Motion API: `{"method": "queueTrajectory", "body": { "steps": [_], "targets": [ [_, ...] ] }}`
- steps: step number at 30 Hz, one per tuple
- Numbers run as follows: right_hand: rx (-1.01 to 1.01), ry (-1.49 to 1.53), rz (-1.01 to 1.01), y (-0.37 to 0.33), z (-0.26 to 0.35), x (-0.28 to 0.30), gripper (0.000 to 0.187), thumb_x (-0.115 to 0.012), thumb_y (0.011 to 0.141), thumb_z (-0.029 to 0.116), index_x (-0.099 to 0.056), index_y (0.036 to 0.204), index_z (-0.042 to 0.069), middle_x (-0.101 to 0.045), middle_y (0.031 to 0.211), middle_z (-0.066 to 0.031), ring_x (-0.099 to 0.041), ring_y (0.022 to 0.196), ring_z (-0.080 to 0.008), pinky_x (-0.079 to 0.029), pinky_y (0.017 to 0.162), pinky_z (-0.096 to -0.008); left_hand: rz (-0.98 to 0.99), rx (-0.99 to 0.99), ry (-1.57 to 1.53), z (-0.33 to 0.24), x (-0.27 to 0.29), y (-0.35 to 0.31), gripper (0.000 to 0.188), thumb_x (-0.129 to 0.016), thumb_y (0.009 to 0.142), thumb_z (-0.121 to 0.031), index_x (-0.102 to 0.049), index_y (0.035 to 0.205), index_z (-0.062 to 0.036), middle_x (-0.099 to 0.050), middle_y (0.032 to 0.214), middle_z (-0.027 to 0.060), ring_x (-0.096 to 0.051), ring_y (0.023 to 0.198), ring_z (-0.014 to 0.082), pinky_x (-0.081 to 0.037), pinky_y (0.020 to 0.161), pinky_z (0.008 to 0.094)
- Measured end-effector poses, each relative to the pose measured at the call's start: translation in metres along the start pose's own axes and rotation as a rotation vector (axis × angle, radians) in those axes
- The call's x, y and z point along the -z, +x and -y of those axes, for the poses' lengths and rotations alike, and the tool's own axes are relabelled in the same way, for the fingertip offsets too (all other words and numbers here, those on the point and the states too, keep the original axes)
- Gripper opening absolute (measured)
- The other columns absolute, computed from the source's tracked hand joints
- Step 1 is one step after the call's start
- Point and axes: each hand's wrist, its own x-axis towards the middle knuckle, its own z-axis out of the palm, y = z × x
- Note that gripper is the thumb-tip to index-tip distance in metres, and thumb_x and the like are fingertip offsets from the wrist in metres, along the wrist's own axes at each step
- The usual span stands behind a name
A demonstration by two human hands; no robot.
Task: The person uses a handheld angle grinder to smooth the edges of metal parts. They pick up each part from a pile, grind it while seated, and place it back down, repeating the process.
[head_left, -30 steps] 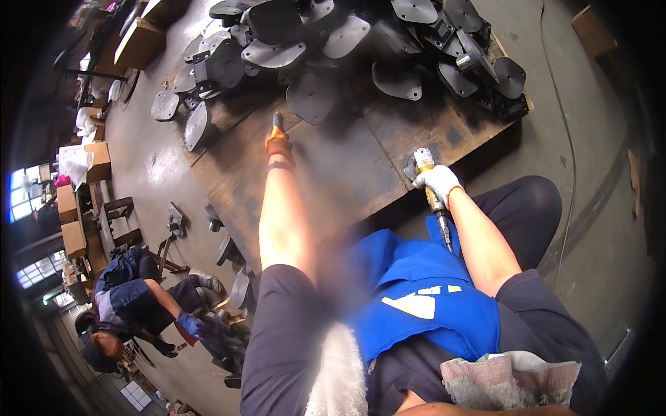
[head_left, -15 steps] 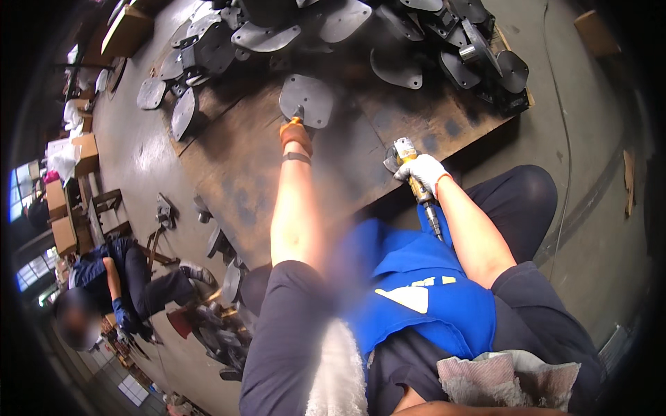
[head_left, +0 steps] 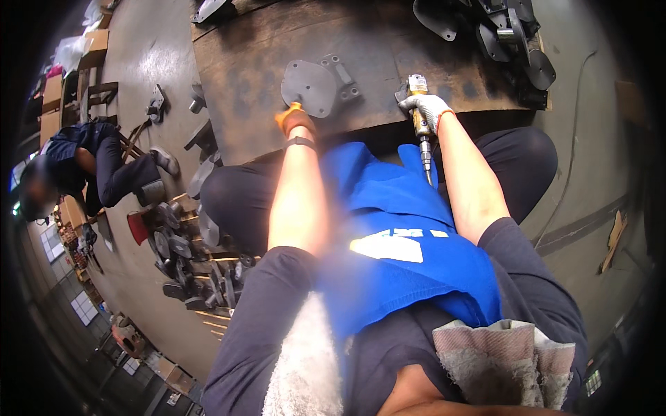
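Note:
My left hand [head_left: 296, 121], in an orange glove, is closed on the near edge of a flat grey metal bracket [head_left: 306, 84]. A rounded plate with small holes faces up, and a block with several holes shows at its right side. The bracket is over the near part of a wooden work surface [head_left: 243, 128]; whether it rests there I cannot tell. To the right, my right hand [head_left: 428, 109], in a white glove, is wrapped round a yellow air grinder [head_left: 420, 125]. The grinder's head points away from me, and a metal hose fitting hangs at its near end.
More dark metal brackets [head_left: 496, 41] are piled at the far right of the surface. Several stacked parts [head_left: 173, 246] stand on the floor at my left, and a co-worker [head_left: 94, 166] crouches beyond them. A hose [head_left: 574, 132] runs along the floor at right.
My view has shifted nearer to my body. My left hand has drawn the bracket toward me, and its block now shows at the right. My right hand still holds the grinder.

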Motion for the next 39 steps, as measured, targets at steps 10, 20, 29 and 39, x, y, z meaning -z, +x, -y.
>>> {"method": "queueTrajectory", "body": {
  "steps": [10,20,29,39],
  "targets": [
    [-0.045,0.119,0.041,-0.029,0.0,-0.003,0.037,-0.078,0.075,0.016,-0.058,0.103,0.001,-0.057,0.081,-0.0112,-0.06,0.058,-0.0243,-0.055,0.047,-0.0377,-0.119,-0.194,0.571,-0.084,-0.014,-0.033,0.053,-0.055,0.092,-0.053,-0.072,0.109,-0.0057,-0.072,0.11,0.019,-0.068,0.11,0.0331,-0.053,0.087,0.0423],
    [-0.075,0.151,0.079,-0.031,-0.003,-0.008,0.023,-0.076,0.078,0.018,-0.061,0.091,0.007,-0.06,0.071,-0.0053,-0.06,0.054,-0.0191,-0.05,0.046,-0.0332,0.024,-0.332,0.752,-0.066,-0.007,0.041,0.067,-0.053,0.091,-0.064,-0.073,0.108,-0.0024,-0.069,0.113,0.0239,-0.066,0.111,0.0374,-0.052,0.091,0.0472],
    [0.025,0.134,0.139,-0.027,0.002,-0.014,0.02,-0.073,0.079,0.02,-0.065,0.088,0.004,-0.064,0.071,-0.0076,-0.063,0.059,-0.0192,-0.049,0.052,-0.032,0.076,-0.335,0.759,-0.086,0.009,0.033,0.078,-0.048,0.087,-0.075,-0.072,0.114,-0.0062,-0.067,0.119,0.0221,-0.063,0.115,0.0394,-0.05,0.095,0.0462],
    [0.658,-0.399,0.44,-0.051,0.027,-0.053,0.024,-0.075,0.08,0.024,-0.071,0.095,0.006,-0.068,0.076,-0.0049,-0.065,0.064,-0.0144,-0.053,0.061,-0.0294,0.047,-0.284,0.733,-0.089,0.011,0.023,0.082,-0.047,0.085,-0.078,-0.07,0.12,-0.0073,-0.065,0.126,0.0206,-0.06,0.121,0.0382,-0.048,0.1,0.0467]
  ]
}}
